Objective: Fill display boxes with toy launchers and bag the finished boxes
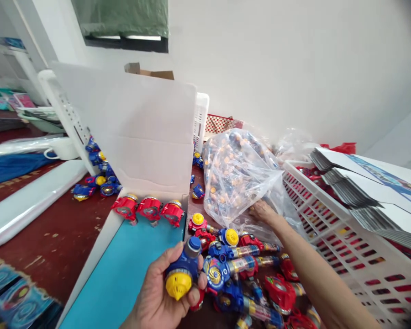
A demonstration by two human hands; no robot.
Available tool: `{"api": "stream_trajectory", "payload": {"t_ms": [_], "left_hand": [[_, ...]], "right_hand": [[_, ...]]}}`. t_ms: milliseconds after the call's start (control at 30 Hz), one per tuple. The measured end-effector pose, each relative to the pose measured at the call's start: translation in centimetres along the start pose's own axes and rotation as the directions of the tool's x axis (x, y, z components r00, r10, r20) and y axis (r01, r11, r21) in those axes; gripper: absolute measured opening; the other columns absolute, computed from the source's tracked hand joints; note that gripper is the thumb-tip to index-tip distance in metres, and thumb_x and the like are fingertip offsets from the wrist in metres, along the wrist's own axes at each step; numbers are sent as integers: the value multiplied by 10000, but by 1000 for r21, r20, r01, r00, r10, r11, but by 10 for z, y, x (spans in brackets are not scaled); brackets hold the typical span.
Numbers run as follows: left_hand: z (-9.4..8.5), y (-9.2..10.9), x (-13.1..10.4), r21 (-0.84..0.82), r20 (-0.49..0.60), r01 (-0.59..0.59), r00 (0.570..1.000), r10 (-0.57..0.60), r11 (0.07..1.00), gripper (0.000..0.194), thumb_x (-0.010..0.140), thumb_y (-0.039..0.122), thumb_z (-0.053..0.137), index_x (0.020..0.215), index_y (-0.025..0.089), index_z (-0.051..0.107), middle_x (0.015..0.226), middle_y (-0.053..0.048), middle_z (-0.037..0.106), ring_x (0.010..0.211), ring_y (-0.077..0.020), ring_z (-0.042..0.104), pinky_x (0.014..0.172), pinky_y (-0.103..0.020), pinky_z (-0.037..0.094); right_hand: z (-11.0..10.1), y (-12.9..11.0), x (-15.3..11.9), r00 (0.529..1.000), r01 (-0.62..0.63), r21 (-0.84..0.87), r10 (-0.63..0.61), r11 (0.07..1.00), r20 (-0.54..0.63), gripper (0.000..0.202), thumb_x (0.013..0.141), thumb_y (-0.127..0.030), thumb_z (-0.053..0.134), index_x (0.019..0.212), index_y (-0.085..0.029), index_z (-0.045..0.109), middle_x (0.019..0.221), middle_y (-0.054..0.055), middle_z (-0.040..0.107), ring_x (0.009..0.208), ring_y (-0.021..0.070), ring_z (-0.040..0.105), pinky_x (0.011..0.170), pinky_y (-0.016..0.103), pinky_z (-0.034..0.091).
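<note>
My left hand (171,288) is wrapped round a blue toy spinning top (192,256) with a pointed yellow cap, held over the right edge of an open white box (89,278). A blue sheet (130,256) lines the box, and three red toy tops (150,209) stand in a row at its far end. My right hand (263,213) reaches to the lower edge of a clear plastic bag (239,169) full of small blue and yellow toys. Its fingers are curled and partly hidden; what they grip does not show. Red and blue toys with tube handles (246,264) lie loose between my arms.
A white slotted basket (349,260) of red pieces stands on the right, with stacks of folded printed card (387,187) on top. At left are blue toys (104,176), a white mug (65,149) and a long white wrapped roll (37,201). The box lid (137,123) stands upright.
</note>
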State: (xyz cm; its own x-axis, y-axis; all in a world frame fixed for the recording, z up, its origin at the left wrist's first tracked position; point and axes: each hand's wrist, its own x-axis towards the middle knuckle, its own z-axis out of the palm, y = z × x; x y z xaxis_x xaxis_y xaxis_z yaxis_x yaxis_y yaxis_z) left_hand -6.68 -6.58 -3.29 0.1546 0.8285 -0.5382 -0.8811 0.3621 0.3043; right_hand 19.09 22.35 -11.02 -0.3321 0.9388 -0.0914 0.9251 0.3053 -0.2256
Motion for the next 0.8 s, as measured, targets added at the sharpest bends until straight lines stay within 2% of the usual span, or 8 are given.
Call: {"api": "stream_trajectory", "payload": {"t_ms": [133, 300, 433, 567, 633, 667, 733, 800], "left_hand": [[1, -6, -5, 37, -87, -12, 996, 16, 999, 214, 846, 288, 598, 987, 144, 524, 771, -85, 657, 562, -192, 635, 392, -197, 435], [-7, -8, -20, 185, 26, -215, 976, 214, 959, 246, 784, 245, 676, 983, 175, 549, 757, -65, 646, 593, -197, 631, 398, -204, 431], [-15, 0, -28, 267, 31, -297, 953, 300, 917, 233, 741, 196, 724, 926, 172, 584, 794, -56, 657, 627, -201, 657, 417, -205, 456], [-17, -6, -26, 280, 51, -263, 964, 260, 923, 225, 733, 200, 729, 907, 170, 588, 757, -41, 645, 618, -201, 655, 399, -198, 446], [-16, -15, -24, 292, 103, -235, 971, 214, 927, 220, 743, 220, 719, 911, 166, 588, 730, -32, 628, 599, -185, 634, 383, -196, 436], [-17, -21, -23, 302, 125, -219, 974, 189, 928, 222, 744, 230, 717, 912, 164, 587, 718, -27, 619, 583, -176, 620, 374, -195, 431], [-18, -31, -20, 314, 154, -176, 979, 133, 933, 249, 727, 257, 726, 905, 163, 579, 703, -22, 607, 553, -167, 603, 350, -189, 415], [-22, -38, -19, 307, 154, -128, 984, 84, 943, 296, 698, 292, 746, 898, 174, 561, 710, -20, 609, 524, -165, 595, 325, -181, 395]], "right_hand": [[2, -6, -12, 991, -129, 80, 131, 988, -23, 208, 918, -290, 604, 1075, -154, 610, 1130, 74, 601, 1040, 217, 581, 924, 434, 473], [-9, -15, -32, 956, -233, 350, 279, 907, -88, 336, 920, -304, 580, 1207, -141, 517, 1069, 80, 601, 895, 197, 612, 805, 387, 512], [-33, -21, -66, 952, -139, 624, 277, 769, -130, 464, 864, -314, 565, 1280, -152, 437, 935, 60, 616, 728, 169, 621, 625, 286, 512], [-50, -54, -131, 932, 64, 777, 241, 626, -270, 528, 798, -460, 602, 1229, -212, 424, 909, 15, 614, 769, 149, 617, 689, 267, 516], [-49, -85, -168, 932, 143, 841, 217, 522, -292, 501, 765, -504, 649, 1144, -246, 448, 890, -6, 619, 727, 131, 605, 663, 248, 512], [-45, -102, -186, 941, 178, 899, 198, 401, -275, 481, 739, -473, 705, 1086, -247, 461, 889, -6, 628, 698, 126, 598, 631, 237, 503], [-37, -136, -215, 980, 157, 970, 96, 186, -177, 448, 720, -412, 767, 993, -240, 455, 889, -3, 643, 695, 129, 607, 603, 228, 500], [-27, -159, -236, 996, 88, 993, -20, 74, -86, 388, 801, -396, 721, 1019, -241, 441, 945, 5, 642, 750, 132, 612, 638, 235, 511]]}}
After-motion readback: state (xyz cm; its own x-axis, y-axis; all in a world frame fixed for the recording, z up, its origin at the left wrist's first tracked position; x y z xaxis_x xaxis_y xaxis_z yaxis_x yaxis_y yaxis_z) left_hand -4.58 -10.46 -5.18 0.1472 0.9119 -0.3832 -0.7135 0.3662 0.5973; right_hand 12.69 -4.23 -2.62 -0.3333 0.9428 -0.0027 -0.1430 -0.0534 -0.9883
